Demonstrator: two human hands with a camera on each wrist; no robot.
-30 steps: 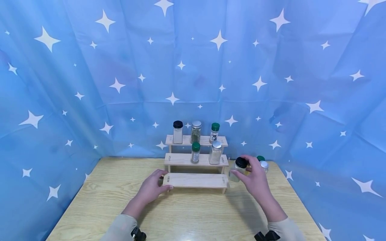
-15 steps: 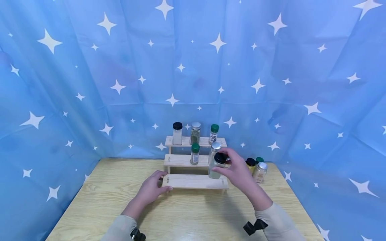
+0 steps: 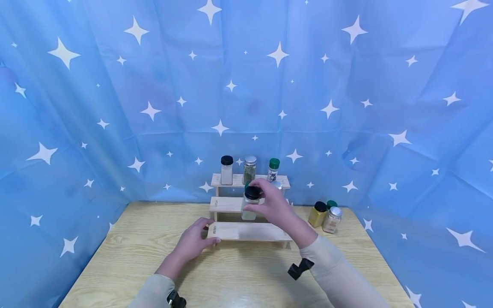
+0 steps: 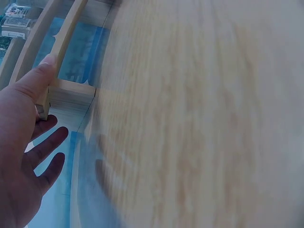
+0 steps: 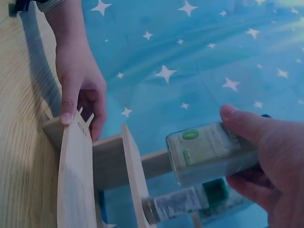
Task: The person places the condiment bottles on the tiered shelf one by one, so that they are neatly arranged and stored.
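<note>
My right hand (image 3: pixel 274 206) holds a square glass spice jar (image 3: pixel 249 212) with a black lid, gripped near its top. It is above the bottom step and in front of the middle step of a three-step wooden spice rack (image 3: pixel 239 231). In the right wrist view the jar (image 5: pixel 204 152) shows a pale label with green marks, close to a green-capped spice bottle (image 5: pixel 178 204) on the middle step. My left hand (image 3: pixel 190 240) pinches the left end of the bottom step; in the left wrist view the thumb lies on the board (image 4: pixel 66 40) and the other fingers spread below.
On the top step stand a black-lidded jar (image 3: pixel 227 171), a silver-lidded jar of green herbs (image 3: pixel 249 170) and a green-capped bottle (image 3: pixel 273 171). A silver-lidded jar (image 3: pixel 278 185) is mostly hidden behind my right hand. Yellow (image 3: pixel 316 216), silver-lidded (image 3: pixel 332 221) and green-lidded (image 3: pixel 331 204) jars stand at right.
My right hand has carried the black-lidded jar leftward from the right of the rack to before its middle step. The left hand has stayed at the bottom step's left end.
</note>
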